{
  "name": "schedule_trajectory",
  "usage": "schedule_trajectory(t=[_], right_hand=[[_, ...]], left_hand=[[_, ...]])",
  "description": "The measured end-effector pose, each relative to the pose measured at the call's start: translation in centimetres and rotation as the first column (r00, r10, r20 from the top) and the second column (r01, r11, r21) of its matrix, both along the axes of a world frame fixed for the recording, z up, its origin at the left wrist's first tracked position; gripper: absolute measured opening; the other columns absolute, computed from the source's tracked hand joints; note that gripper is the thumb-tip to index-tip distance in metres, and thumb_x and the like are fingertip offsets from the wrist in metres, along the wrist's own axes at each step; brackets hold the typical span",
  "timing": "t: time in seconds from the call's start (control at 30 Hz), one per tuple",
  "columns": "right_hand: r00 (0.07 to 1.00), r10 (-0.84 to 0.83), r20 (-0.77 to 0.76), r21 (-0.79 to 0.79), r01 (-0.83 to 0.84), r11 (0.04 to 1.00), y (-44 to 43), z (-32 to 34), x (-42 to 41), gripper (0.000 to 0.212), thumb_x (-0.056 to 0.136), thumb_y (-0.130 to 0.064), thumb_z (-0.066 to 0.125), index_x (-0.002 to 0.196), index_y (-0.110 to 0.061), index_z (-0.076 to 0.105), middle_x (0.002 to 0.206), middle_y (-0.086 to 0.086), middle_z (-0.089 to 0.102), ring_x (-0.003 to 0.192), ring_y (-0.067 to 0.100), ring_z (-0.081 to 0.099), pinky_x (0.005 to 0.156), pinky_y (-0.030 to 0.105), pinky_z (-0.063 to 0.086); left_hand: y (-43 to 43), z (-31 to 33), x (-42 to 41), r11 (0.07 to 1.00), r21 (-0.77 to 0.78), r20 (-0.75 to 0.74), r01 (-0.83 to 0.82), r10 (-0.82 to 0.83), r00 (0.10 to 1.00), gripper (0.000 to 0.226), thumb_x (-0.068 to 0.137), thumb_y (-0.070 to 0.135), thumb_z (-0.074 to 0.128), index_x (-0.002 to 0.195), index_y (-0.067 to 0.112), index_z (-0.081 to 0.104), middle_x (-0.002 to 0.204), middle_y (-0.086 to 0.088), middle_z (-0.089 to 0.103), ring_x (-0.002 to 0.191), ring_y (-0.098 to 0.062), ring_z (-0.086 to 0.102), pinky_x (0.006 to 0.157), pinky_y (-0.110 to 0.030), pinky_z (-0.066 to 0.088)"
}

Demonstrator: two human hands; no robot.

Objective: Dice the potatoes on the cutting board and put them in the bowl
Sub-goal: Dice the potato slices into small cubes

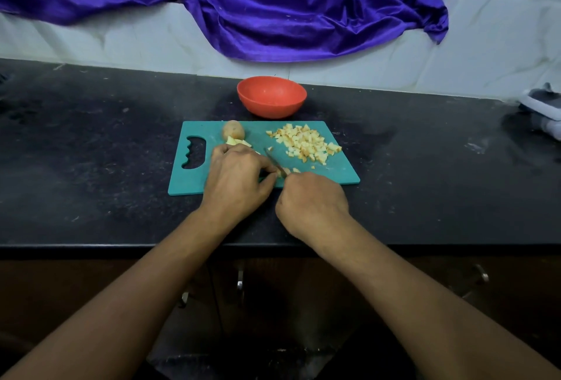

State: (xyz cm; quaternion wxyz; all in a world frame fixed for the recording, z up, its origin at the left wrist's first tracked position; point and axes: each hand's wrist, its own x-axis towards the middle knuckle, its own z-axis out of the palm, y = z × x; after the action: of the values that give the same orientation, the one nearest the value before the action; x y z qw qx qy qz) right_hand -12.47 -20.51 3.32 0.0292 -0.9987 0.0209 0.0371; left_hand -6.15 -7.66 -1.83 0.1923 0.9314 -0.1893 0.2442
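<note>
Your right hand point(312, 203) sits at the near edge of the cutting board point(337, 174), fingers curled round the handle of the knife point(274, 162); its blade points away over the board's middle. Just left of the blade, your left hand point(236, 179) pinches a small potato piece point(284, 171) down onto the board. Diced potato point(306, 143) is heaped on the board's far right. A whole potato point(233, 130) lies at its far left, with cut chunks point(239, 142) just in front. The red bowl point(271, 96) stands on the worktop point(106, 152) just beyond the board.
</note>
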Motion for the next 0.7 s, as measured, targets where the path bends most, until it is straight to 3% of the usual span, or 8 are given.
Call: schedule_trajectory(t=[0.1, 0.2, 0.27, 0.33, 0.4, 0.47, 0.6, 0.7], right_hand=[[1.0, 0.019, -0.016, -0.064, -0.02, 0.998, 0.3, -0.4, -0.1, 0.029, 0.105, -0.026, 0.048, 0.129, -0.011, 0.058, 0.118, 0.009, 0.065, 0.102, 0.025, 0.063, 0.069, 0.037, 0.044], [1.0, 0.024, -0.016, -0.068, -0.025, 0.997, -0.1, -0.6, -0.5, 0.029, 0.105, -0.028, 0.048, 0.127, -0.012, 0.058, 0.113, 0.008, 0.064, 0.098, 0.025, 0.063, 0.07, 0.038, 0.045], [1.0, 0.023, -0.008, 0.006, -0.023, 1.0, -1.0, -0.8, -0.7, 0.027, 0.105, -0.032, 0.045, 0.12, -0.015, 0.06, 0.099, 0.003, 0.06, 0.09, 0.022, 0.06, 0.07, 0.038, 0.046], [0.999, 0.007, -0.038, 0.19, 0.0, 0.982, -2.4, -0.7, -0.4, 0.03, 0.107, -0.037, 0.042, 0.11, -0.016, 0.063, 0.089, 0.0, 0.06, 0.081, 0.019, 0.061, 0.067, 0.036, 0.048], [0.995, -0.016, -0.102, 0.449, 0.06, 0.891, -3.7, -0.5, 0.2, 0.033, 0.109, -0.038, 0.04, 0.099, -0.015, 0.062, 0.076, 0.002, 0.061, 0.056, 0.015, 0.06, 0.051, 0.03, 0.047], [0.985, -0.032, -0.168, 0.643, 0.134, 0.754, -4.6, -0.5, 0.7, 0.034, 0.109, -0.035, 0.039, 0.09, -0.014, 0.057, 0.063, 0.003, 0.054, 0.036, 0.013, 0.045, 0.038, 0.026, 0.038], [0.966, 0.022, -0.258, 0.781, 0.195, 0.594, -5.4, -0.4, 1.1, 0.023, 0.104, -0.023, 0.042, 0.087, -0.014, 0.053, 0.051, -0.001, 0.041, 0.035, 0.013, 0.031, 0.036, 0.025, 0.032], [0.975, -0.019, -0.222, 0.866, 0.206, 0.456, -5.6, -0.6, 1.5, 0.02, 0.104, -0.021, 0.043, 0.089, -0.012, 0.052, 0.05, -0.001, 0.04, 0.035, 0.014, 0.029, 0.038, 0.026, 0.032]], left_hand=[[0.0, 0.0, -0.2, 1.0, -0.013, 0.004, 0.002, -0.002, 1.0, 0.012, 0.09, 0.038, 0.07, 0.092, 0.03, 0.079, 0.094, 0.013, 0.074, 0.103, -0.012, 0.061, 0.1, -0.04, 0.034], [0.1, 0.2, -0.2, 1.0, -0.009, -0.005, 0.002, -0.002, 1.0, 0.014, 0.091, 0.039, 0.069, 0.095, 0.03, 0.079, 0.096, 0.013, 0.074, 0.104, -0.011, 0.061, 0.101, -0.039, 0.034], [0.0, 0.3, -0.3, 1.0, -0.02, -0.005, 0.002, -0.002, 1.0, 0.014, 0.091, 0.04, 0.069, 0.095, 0.031, 0.079, 0.097, 0.014, 0.074, 0.104, -0.01, 0.06, 0.1, -0.038, 0.034], [0.0, 0.3, -0.3, 1.0, -0.031, -0.005, 0.006, -0.006, 1.0, 0.014, 0.091, 0.041, 0.069, 0.096, 0.032, 0.078, 0.097, 0.016, 0.073, 0.103, -0.01, 0.06, 0.099, -0.038, 0.035], [0.0, 0.3, -0.3, 1.0, -0.026, -0.007, 0.015, -0.016, 1.0, 0.015, 0.091, 0.043, 0.068, 0.098, 0.033, 0.077, 0.096, 0.016, 0.073, 0.102, -0.01, 0.059, 0.099, -0.04, 0.037], [0.0, 0.3, -0.4, 0.999, -0.022, -0.006, 0.024, -0.024, 1.0, 0.017, 0.091, 0.043, 0.067, 0.1, 0.033, 0.076, 0.095, 0.016, 0.073, 0.101, -0.011, 0.059, 0.097, -0.041, 0.037], [0.0, 0.4, -0.5, 0.999, -0.037, -0.014, 0.028, -0.029, 0.999, 0.017, 0.091, 0.043, 0.066, 0.101, 0.033, 0.075, 0.095, 0.016, 0.072, 0.1, -0.01, 0.058, 0.097, -0.04, 0.036], [0.2, 0.4, -0.4, 0.997, -0.058, -0.039, 0.044, -0.047, 0.998, 0.019, 0.092, 0.045, 0.063, 0.103, 0.034, 0.074, 0.096, 0.017, 0.071, 0.101, -0.009, 0.058, 0.098, -0.041, 0.037]])
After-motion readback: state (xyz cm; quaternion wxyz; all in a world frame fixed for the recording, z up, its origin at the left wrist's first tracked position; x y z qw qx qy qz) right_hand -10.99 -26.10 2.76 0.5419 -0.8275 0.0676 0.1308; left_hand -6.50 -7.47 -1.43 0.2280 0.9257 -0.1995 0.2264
